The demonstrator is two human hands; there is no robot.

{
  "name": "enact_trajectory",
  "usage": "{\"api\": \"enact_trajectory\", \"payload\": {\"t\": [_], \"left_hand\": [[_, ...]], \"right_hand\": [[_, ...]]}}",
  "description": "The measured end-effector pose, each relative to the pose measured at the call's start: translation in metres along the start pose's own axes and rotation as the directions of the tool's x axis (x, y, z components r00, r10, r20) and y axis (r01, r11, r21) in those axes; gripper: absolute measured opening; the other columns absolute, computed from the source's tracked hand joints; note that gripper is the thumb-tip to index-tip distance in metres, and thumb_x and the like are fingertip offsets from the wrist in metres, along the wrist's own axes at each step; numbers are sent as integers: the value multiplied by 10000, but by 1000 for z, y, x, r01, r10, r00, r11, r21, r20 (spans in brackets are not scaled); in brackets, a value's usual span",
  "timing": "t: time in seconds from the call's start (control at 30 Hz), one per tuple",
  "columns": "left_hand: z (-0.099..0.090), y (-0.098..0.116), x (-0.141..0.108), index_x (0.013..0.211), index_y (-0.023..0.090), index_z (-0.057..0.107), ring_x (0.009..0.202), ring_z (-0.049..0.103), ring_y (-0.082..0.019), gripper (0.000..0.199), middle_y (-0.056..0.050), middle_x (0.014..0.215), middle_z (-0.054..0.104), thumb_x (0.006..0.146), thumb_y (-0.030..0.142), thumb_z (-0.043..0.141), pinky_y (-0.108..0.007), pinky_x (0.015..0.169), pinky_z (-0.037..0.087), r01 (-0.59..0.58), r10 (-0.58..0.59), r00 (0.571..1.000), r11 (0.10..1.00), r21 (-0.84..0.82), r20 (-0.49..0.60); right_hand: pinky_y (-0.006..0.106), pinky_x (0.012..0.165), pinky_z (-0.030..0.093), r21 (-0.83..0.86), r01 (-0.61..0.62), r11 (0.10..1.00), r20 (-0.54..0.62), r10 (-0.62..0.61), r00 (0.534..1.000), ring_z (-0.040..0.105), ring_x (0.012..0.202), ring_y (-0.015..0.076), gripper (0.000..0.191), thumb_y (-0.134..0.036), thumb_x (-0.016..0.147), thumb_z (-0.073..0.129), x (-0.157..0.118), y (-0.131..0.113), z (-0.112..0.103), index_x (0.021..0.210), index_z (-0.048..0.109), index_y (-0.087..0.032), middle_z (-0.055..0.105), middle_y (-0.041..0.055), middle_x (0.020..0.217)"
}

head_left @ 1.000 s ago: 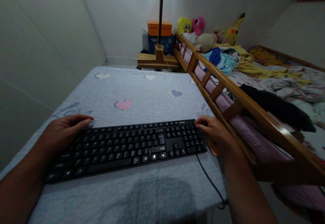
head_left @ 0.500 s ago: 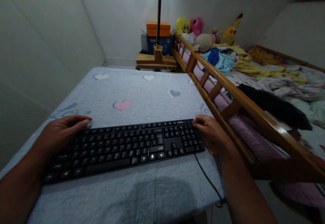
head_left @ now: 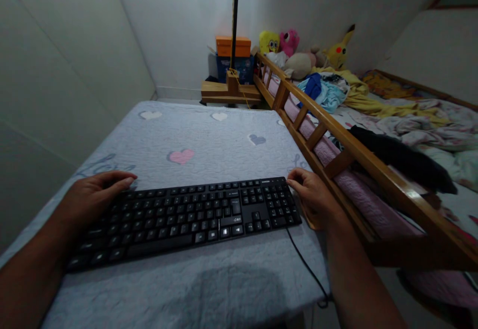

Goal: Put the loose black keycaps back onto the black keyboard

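A black computer keyboard (head_left: 179, 214) lies flat on a pale blue quilted cloth (head_left: 216, 145), slightly slanted. My left hand (head_left: 97, 192) is closed about its far left corner, thumb and fingers close together, hiding the keys there. At the opposite end my right hand (head_left: 308, 189) has its thumb and forefinger pinched at the far right corner, with the other fingers curled down along the side. Beneath this right hand a brownish-orange piece (head_left: 314, 219) shows in part. A black cable (head_left: 306, 264) trails from the keyboard's near edge to the cloth's front right corner.
On the right, a wooden bed rail (head_left: 336, 132) runs alongside the table; rumpled bedding (head_left: 421, 115), a black pillow-like item (head_left: 403, 157) and plush toys lie beyond it. An orange box (head_left: 233, 46) and a dark upright pole (head_left: 234, 20) stand at the back. A pale wall is on the left.
The whole view has shifted slightly, so the scene sits a little lower. My hands and the keyboard keep nearly the same places.
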State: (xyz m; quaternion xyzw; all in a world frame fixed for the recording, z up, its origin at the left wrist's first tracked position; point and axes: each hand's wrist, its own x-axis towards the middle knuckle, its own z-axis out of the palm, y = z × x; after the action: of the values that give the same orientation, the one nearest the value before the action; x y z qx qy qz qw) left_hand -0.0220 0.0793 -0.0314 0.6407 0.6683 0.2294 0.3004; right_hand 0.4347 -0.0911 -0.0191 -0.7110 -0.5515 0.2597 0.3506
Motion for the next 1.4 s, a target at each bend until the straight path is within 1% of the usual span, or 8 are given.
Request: {"api": "enact_trajectory", "payload": {"t": [0.1, 0.3, 0.53, 0.67, 0.93, 1.1, 1.23, 1.4], "left_hand": [[0, -3, 2, 885, 200, 743, 928, 678, -299, 506, -67, 956, 769, 572, 587, 648, -374, 856, 502, -12, 12, 1000, 1000, 0, -8], [3, -17, 10, 941, 201, 743, 934, 676, -284, 526, -59, 979, 768, 609, 596, 639, -380, 879, 499, -27, 27, 1000, 999, -20, -7], [3, -19, 10, 917, 198, 748, 943, 674, -292, 511, -63, 971, 770, 603, 592, 662, -385, 882, 493, -50, 50, 999, 997, -60, -12], [3, -19, 10, 923, 196, 749, 932, 673, -283, 512, -55, 953, 766, 606, 590, 667, -373, 869, 495, -45, 42, 999, 995, -87, -31], [5, -27, 14, 948, 191, 736, 957, 661, -279, 506, -59, 976, 755, 637, 586, 671, -371, 909, 465, -34, 35, 999, 993, -115, 4], [4, -25, 11, 942, 190, 737, 996, 654, -288, 504, -64, 998, 755, 620, 574, 676, -383, 957, 450, -47, 47, 999, 989, -142, -3], [4, -22, 10, 915, 193, 738, 1022, 653, -307, 481, -71, 1009, 758, 610, 560, 678, -408, 992, 438, -40, 40, 999, 987, -155, -7], [5, -24, 13, 919, 202, 735, 1036, 654, -310, 468, -70, 1021, 757, 608, 549, 690, -406, 1003, 435, -50, 52, 999, 982, -183, 5]], "right_hand": [[278, 674, 406, 0, -1, 1000, -12, 1, 1000, 548, 742, 174, 96, -294, 822, 585, 0, 0, 0, 771, 569, -214, 579, -2, 753], [289, 706, 405, -136, 53, 989, 33, -49, 998, 540, 768, 179, 37, -228, 748, 585, 6, 5, 3, 764, 556, -212, 564, -2, 775], [303, 743, 417, -197, 116, 974, 10, -116, 993, 551, 805, 190, 82, -264, 801, 549, 8, 7, 3, 737, 553, -213, 582, 15, 784], [334, 810, 423, -232, 145, 962, -42, -159, 986, 554, 876, 213, 109, -307, 832, 545, 10, 11, 4, 799, 575, -207, 597, 41, 860], [377, 883, 414, -291, 180, 940, -4, -189, 982, 548, 941, 236, 82, -279, 816, 551, 11, 16, 8, 850, 586, -213, 611, 54, 917], [355, 825, 425, -217, 163, 962, -197, -207, 958, 564, 855, 216, 164, -337, 872, 514, 15, 23, 4, 805, 591, -208, 607, 44, 845], [341, 766, 441, -147, 96, 985, -367, -144, 919, 569, 807, 207, 217, -387, 862, 533, 19, 27, -2, 867, 627, -192, 635, 51, 871], [306, 677, 439, 7, 46, 999, -468, -37, 883, 561, 724, 186, 261, -431, 827, 568, 17, 23, -18, 844, 641, -181, 628, 29, 780]]}}
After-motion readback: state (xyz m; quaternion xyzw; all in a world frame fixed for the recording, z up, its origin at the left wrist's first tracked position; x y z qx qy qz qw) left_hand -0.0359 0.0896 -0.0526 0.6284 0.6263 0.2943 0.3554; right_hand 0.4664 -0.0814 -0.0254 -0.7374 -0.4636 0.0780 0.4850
